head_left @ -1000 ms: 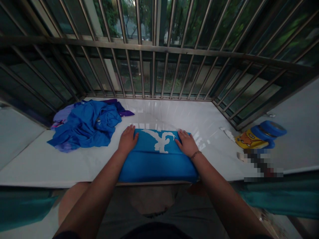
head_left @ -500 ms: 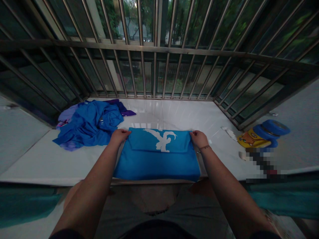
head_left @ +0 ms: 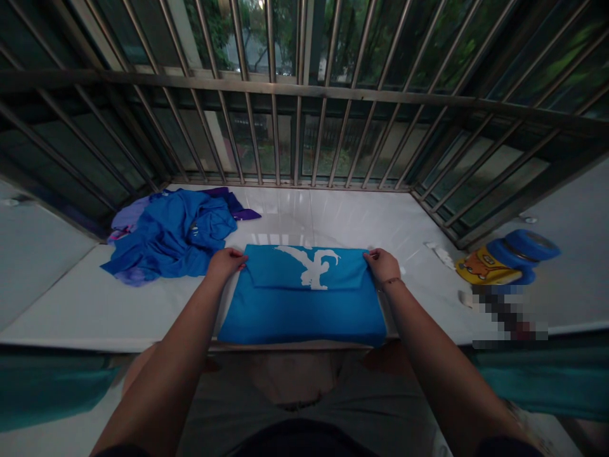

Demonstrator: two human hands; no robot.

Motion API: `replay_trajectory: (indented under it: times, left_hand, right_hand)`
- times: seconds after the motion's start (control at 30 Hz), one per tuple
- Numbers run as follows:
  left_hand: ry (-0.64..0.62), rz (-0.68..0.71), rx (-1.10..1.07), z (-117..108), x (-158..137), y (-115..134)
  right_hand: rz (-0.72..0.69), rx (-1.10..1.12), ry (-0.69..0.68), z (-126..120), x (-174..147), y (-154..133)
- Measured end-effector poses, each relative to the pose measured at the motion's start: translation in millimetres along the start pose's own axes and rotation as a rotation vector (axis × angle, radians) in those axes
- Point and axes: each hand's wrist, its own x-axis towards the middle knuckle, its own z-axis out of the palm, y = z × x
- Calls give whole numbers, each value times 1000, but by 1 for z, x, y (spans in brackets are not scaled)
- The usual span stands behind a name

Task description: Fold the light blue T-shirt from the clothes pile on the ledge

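Note:
A blue garment point(head_left: 299, 316), probably a T-shirt, lies folded on the white sill in front of me. Its top flap carries a white printed figure. At the flap's far left corner, my left hand point(head_left: 228, 263) pinches the fabric between thumb and fingers. My right hand point(head_left: 383, 265), with a thin bracelet at the wrist, pinches the far right corner the same way. The far edge is stretched straight between both hands. The garment's near edge reaches the sill's front edge.
A crumpled heap of blue and purple clothes point(head_left: 178, 231) lies at the left. On the right, a blue and yellow container point(head_left: 504, 257) stands by the wall, with a small white object point(head_left: 440, 254) nearby. Metal window bars point(head_left: 295, 95) enclose the far side of the white sill point(head_left: 333, 212).
The view has shifted very slightly. Both hands still hold the far corners of the blue garment, and the garment lies nearly as before.

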Motion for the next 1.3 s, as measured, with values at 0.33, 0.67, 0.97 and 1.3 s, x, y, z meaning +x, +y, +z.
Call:
replay_trajectory:
  times: [0.33,0.67,0.97,1.3]
  left_hand:
    - [164,466,291,-11,-38,-11]
    - [23,839,467,8,-1,21]
    - [-171,858,613,29,29,46]
    - [-307,672,687,25,58,85]
  right_hand:
    - [-134,-101,101,-18,-40,-3]
    - [-686,-282,-5,-14,-53,-25]
    - [-710,-298,-155,-13,-44,-52]
    - [-501,-435,-284,-16,21,-73]
